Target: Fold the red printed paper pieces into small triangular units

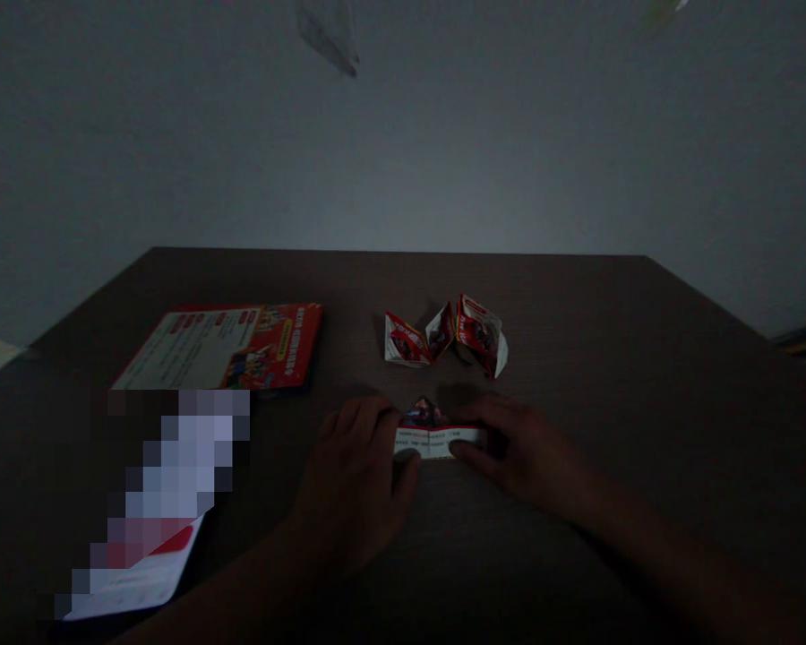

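Note:
A folded piece of printed paper (436,442) lies on the table in front of me, with a white strip of small print along its near edge and a dark pictured peak above. My left hand (359,470) holds its left end, thumb on the near side and fingers curled over the far side. At the right end, my right hand (520,448) pinches the paper between thumb and fingers. Just beyond my hands, red and white folded paper pieces (480,331) stand creased on the table. The dim light hides the finer print.
To the left lies a red and white printed booklet (286,354). Nearer me is a lit phone (148,578), its screen mostly blurred into blocks. The dark wooden table (578,305) ends against a pale wall (484,134).

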`<state>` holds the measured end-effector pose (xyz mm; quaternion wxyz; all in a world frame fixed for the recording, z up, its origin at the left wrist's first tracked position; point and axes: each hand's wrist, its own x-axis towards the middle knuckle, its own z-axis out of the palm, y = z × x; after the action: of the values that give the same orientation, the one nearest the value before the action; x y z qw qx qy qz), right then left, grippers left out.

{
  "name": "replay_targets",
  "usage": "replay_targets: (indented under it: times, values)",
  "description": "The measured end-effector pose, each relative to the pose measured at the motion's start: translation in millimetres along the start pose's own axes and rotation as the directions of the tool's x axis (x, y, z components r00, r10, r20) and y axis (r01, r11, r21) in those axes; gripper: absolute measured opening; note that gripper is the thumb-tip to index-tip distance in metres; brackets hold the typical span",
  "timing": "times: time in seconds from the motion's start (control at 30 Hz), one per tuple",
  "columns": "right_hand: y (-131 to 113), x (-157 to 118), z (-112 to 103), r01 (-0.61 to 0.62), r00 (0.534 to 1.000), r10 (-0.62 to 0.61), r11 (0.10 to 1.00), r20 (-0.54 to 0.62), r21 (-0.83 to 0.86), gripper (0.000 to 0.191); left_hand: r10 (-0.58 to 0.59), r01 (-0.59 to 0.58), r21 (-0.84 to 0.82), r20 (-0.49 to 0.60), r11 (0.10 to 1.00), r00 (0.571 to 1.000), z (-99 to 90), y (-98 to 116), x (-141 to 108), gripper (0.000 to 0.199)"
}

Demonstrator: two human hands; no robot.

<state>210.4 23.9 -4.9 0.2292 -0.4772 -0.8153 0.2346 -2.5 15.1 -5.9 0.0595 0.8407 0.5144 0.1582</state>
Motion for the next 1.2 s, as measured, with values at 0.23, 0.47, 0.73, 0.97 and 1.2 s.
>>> replay_targets:
  times: [0.23, 0.47, 0.73, 0.97, 1.2]
  values:
    - [-0.9, 1.5, -1.2, -0.001, 1.000, 0.001, 1.000, 0.013, -0.028, 0.018, -0.033, 0.031, -0.073, -0.023, 0.997, 0.999, 2.3, -1.1, -0.8, 0.030]
    - [-2.1, 1.2, -1.3, -0.010, 1.000, 0.010, 0.999, 0.014, -0.041, 0.019, -0.098, 0.096, -0.162, -0.005, 0.982, 0.995, 5.6, -5.2, 0.7, 0.028]
    - [-1.0, 0.2, -0.4, -0.015, 1.000, 0.016, 1.000, 0.016, -0.021, 0.025, -0.124, 0.119, -0.197, -0.011, 0.973, 0.992, 7.7, -6.4, 2.4, 0.028]
    - [-3.6, 1.0, -1.4, -0.035, 0.999, 0.037, 0.998, 0.031, -0.053, 0.029, -0.126, 0.121, -0.201, -0.010, 0.972, 0.992, 7.4, -6.1, 2.7, 0.030]
    - [-4.7, 0.3, -2.6, -0.023, 0.998, 0.026, 0.999, 0.061, -0.039, 0.028, -0.114, 0.109, -0.235, -0.010, 0.966, 0.993, 3.7, -4.7, 4.1, 0.029]
